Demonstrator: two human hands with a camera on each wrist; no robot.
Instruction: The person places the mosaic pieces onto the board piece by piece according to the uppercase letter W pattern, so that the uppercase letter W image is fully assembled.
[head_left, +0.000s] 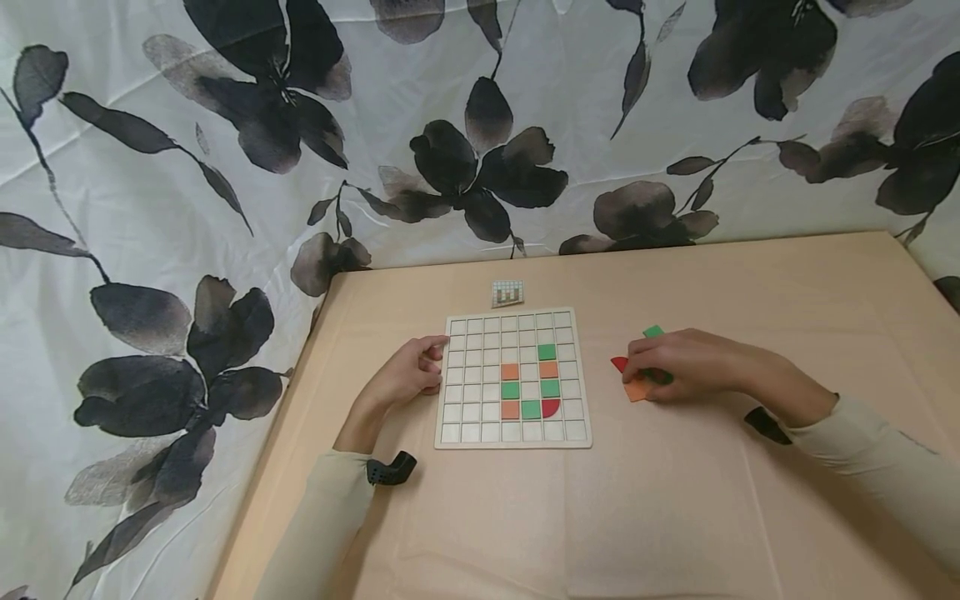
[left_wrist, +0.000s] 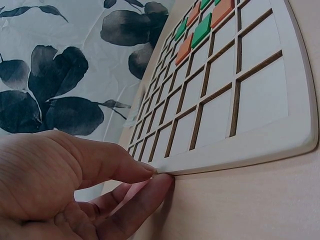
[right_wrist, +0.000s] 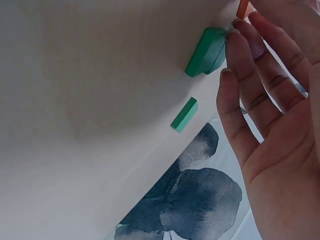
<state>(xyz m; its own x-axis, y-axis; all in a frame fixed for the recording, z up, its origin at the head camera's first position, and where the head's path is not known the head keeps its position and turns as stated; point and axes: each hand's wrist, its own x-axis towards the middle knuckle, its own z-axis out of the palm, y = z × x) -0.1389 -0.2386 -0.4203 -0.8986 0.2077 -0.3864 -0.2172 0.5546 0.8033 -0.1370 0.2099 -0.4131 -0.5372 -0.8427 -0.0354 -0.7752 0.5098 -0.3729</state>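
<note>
A white board (head_left: 457, 436) with a raised square grid lies on the table, several green and orange square tiles and one red rounded tile (head_left: 551, 407) in its cells. My left hand (head_left: 405, 372) pinches the board's left edge; in the left wrist view the thumb (left_wrist: 135, 169) is at the rim, a finger just below it. Right of the board, my right hand (head_left: 693, 365) pinches an orange tile (head_left: 637, 389) between thumb and fingertips. A red piece (head_left: 618, 363) and a green tile (head_left: 654, 331) show beside those fingers. Green pieces (right_wrist: 206, 52) stand near the fingertips in the right wrist view.
A small card (head_left: 507, 293) with a printed grid pattern lies behind the board. The wooden table (head_left: 660, 517) ends at the back and left against a white cloth (head_left: 390, 92) with dark flowers. Another green piece (right_wrist: 184, 115) lies farther from the right hand.
</note>
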